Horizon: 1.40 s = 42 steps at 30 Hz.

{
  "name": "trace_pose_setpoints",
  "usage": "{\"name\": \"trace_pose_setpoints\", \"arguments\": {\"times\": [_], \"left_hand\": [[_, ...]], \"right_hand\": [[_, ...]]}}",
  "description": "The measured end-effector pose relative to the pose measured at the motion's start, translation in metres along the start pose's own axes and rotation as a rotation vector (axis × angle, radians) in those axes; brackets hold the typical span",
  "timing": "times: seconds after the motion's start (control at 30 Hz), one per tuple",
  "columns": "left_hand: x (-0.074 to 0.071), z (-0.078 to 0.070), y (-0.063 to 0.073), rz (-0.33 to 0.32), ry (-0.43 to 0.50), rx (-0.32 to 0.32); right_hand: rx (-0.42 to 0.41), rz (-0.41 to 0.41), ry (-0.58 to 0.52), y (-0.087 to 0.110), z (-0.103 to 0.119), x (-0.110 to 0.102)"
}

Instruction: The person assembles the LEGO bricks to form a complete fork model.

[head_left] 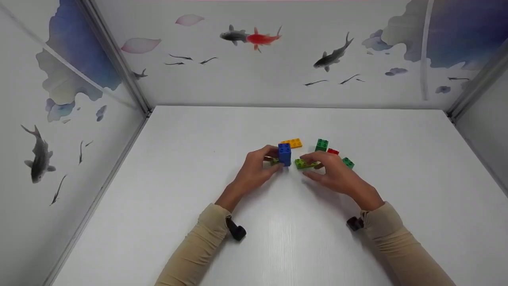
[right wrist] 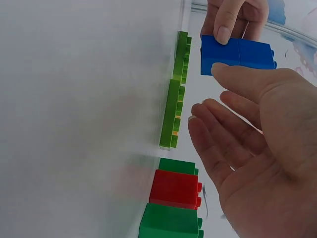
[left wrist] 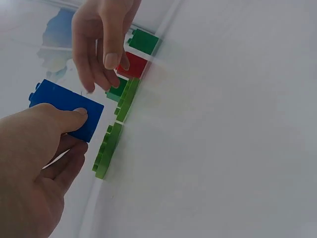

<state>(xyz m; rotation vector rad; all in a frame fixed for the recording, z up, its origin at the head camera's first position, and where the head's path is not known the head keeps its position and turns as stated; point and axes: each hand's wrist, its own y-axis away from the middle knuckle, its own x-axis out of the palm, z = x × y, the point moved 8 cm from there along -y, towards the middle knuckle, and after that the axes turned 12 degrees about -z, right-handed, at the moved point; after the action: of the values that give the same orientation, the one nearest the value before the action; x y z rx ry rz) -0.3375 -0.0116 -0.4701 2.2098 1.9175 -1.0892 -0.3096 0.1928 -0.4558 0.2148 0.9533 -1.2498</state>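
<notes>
Evidently, at frame centre, the left hand [head_left: 256, 166] pinches the two-brick blue stack [head_left: 284, 153] (best kept upright); the right hand [head_left: 335, 171], fingers parted, holds nothing.

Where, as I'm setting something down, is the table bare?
The table is bare between left sleeve and right sleeve, left sleeve and left wall, and yellow brick and back wall. It is crowded around the left hand and right hand: blue bricks, lime bricks, red brick and green bricks.
</notes>
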Motion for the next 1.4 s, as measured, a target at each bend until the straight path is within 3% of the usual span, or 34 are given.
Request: {"name": "trace_pose_setpoints", "arguments": {"times": [0.3, 0.47, 0.77, 0.9, 1.07, 1.4], "left_hand": [[-0.013, 0.017, -0.019, -0.14, -0.045, -0.064], [-0.012, 0.027, -0.018, -0.175, -0.047, -0.12], [-0.009, 0.038, -0.015, -0.141, -0.084, -0.202], [-0.012, 0.039, -0.011, -0.167, -0.074, -0.232], [-0.02, 0.035, -0.004, -0.198, -0.091, -0.249], [-0.014, 0.023, 0.0, -0.128, -0.179, -0.255]], "right_hand": [[0.075, -0.007, 0.103, -0.001, -0.011, -0.004], [0.123, 0.023, 0.157, 0.002, -0.017, -0.001], [0.074, 0.031, 0.227, 0.003, -0.015, 0.0], [0.074, 0.025, 0.229, 0.002, -0.014, 0.001], [0.087, 0.018, 0.239, 0.0, -0.012, 0.001], [0.076, 0.051, 0.301, -0.005, -0.013, 0.006]]}}
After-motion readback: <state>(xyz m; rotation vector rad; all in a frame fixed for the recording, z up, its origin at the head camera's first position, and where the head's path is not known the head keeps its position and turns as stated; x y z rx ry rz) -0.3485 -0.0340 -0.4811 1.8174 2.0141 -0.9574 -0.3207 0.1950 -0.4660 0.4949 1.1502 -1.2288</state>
